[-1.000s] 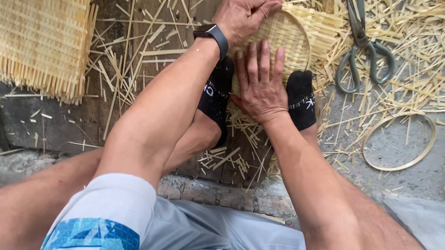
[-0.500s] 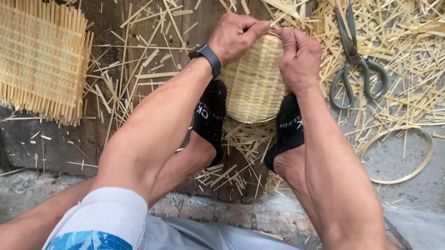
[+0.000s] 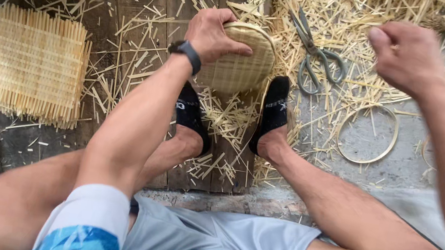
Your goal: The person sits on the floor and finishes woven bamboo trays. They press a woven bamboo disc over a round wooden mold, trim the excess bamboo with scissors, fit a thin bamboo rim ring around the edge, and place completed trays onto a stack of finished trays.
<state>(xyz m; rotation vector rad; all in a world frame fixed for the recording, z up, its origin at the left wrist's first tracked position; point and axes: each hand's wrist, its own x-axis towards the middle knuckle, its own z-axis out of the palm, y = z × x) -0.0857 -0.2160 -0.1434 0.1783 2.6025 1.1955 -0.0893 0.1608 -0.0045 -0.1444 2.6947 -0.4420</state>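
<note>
One round woven bamboo basket (image 3: 243, 61), ribbed weave, gripped at rim by left hand (image 3: 212, 34), fingers curled over edge. Right hand (image 3: 406, 54) raised, fingers clenched, holding nothing visible. Steel scissors (image 3: 317, 56) on straw litter nearby.

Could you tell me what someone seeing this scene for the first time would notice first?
Most striking is the small round woven bamboo basket at centre, gripped on its rim by the left hand, just above two feet in black socks. The right hand is raised in a loose fist at upper right, touching nothing. Around them lie a flat square woven bamboo mat at left, grey metal scissors on the litter of pale straw offcuts, and a thin bamboo hoop at right.
</note>
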